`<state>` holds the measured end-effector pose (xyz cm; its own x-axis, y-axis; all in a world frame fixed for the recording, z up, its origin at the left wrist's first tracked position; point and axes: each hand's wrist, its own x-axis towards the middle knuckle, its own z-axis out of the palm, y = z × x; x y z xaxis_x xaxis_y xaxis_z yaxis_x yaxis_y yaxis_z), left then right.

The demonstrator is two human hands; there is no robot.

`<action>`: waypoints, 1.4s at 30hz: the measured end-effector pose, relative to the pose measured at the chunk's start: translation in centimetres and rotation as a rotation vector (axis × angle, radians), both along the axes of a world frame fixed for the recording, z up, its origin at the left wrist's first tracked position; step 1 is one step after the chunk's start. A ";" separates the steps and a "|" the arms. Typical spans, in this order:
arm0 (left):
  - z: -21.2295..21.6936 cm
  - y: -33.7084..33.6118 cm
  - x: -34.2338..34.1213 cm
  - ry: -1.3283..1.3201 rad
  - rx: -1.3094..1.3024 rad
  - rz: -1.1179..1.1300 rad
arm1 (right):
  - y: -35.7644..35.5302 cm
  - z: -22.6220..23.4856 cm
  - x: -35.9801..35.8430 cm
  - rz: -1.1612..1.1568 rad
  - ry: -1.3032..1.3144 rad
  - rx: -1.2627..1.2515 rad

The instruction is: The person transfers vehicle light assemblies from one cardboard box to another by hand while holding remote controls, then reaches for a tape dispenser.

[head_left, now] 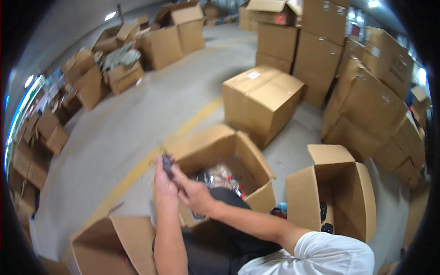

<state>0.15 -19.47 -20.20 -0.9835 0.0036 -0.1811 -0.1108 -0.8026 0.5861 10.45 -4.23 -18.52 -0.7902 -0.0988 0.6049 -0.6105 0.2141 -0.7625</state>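
Both of my hands are raised close together over the left side of an open cardboard box. A small dark grey object with thin, wire-like strands at its top is held between them; blur hides its kind. My left hand is wrapped round it from below and the left. From the right, the fingers of my right hand press against it. Clear plastic-wrapped items, some with red parts, lie inside the box below.
To the right stands an open carton with black items inside. Another open box sits at lower left. Beyond, a closed carton rests on the grey floor. Stacked cartons rise at right; more boxes line the left.
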 end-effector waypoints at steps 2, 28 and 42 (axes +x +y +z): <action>0.0 -0.1 -0.8 -0.024 0.012 0.014 | 0.1 -0.8 -0.8 0.038 -0.082 0.050; -0.4 -0.6 -0.5 -0.196 -0.259 0.111 | -0.3 -3.9 -2.2 0.108 -0.015 -0.093; -0.5 -1.3 -0.4 -0.236 -0.331 0.109 | -1.5 -5.6 -3.2 0.191 -0.049 -0.131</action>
<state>-0.26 -20.76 -20.73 -0.9060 -0.1947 -0.3757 -0.1978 -0.5901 0.7827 7.29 -5.73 -24.10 -0.7937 -0.1723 0.5834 -0.5916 -0.0044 -0.8062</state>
